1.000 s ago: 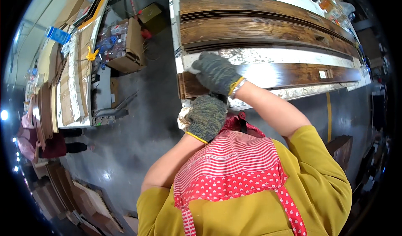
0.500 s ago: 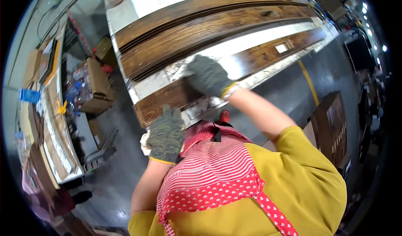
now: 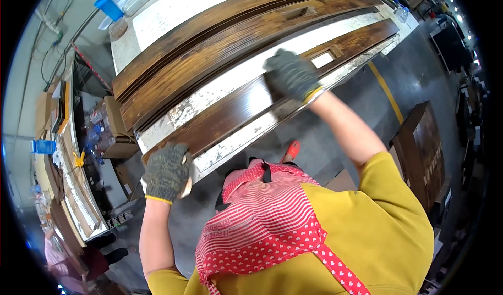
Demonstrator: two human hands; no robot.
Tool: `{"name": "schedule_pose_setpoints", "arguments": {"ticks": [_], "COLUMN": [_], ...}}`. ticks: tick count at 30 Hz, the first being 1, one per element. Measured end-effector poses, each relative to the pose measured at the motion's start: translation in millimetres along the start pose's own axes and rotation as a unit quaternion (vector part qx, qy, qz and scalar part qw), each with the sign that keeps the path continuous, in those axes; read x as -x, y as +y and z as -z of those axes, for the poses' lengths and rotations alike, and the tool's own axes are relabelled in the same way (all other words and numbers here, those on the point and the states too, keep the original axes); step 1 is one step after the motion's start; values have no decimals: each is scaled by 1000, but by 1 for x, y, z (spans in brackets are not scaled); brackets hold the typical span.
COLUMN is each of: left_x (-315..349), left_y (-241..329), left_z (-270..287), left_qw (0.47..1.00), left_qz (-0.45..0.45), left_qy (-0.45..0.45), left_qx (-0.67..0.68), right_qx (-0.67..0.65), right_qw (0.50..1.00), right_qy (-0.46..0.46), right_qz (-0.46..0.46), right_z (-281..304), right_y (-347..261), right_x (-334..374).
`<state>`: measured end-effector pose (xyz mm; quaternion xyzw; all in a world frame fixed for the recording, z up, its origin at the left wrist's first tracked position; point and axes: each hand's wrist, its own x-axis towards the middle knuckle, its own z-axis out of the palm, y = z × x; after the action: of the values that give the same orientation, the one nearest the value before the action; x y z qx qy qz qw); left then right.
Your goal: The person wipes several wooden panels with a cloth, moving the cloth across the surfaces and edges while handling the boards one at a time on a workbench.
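A long dark brown wooden board lies along the near edge of the white worktable, with a rectangular cut-out toward its right part. My right hand, in a dark grey knitted glove with a yellow cuff, presses on the board left of that cut-out. Its fingers are bent and slightly blurred, and whatever is under them is hidden. At the board's left end is my left hand, in a matching glove, with fingers curled. A crumpled whitish thing sticks out beside the palm; its kind is unclear.
More dark boards lie in rows farther back on the worktable. A blue cup stands at the far left corner. Left are a cardboard box of bottles and a side bench; another person is at lower left. Dark panels stand right.
My right hand has slid right along the board, toward the cut-out. My left hand has moved left and stays by the board's left end. The view has shifted a little.
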<state>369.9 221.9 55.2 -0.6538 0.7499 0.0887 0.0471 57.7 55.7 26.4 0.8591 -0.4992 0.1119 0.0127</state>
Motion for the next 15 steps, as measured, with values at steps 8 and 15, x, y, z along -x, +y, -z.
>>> {"name": "schedule_pose_setpoints", "arguments": {"ticks": [8, 15], "left_x": [-122, -139], "left_y": [61, 79], "left_z": [-24, -5], "left_qw": [997, 986], "left_qz": [-18, 21], "left_qy": [-71, -162], "left_qx": [8, -11], "right_qx": [-16, -20], "right_qw": [997, 998], "right_qy": [-3, -55], "right_qz": [80, -30], "right_z": [-28, 14], "right_y": [52, 186], "right_x": [-8, 0]}}
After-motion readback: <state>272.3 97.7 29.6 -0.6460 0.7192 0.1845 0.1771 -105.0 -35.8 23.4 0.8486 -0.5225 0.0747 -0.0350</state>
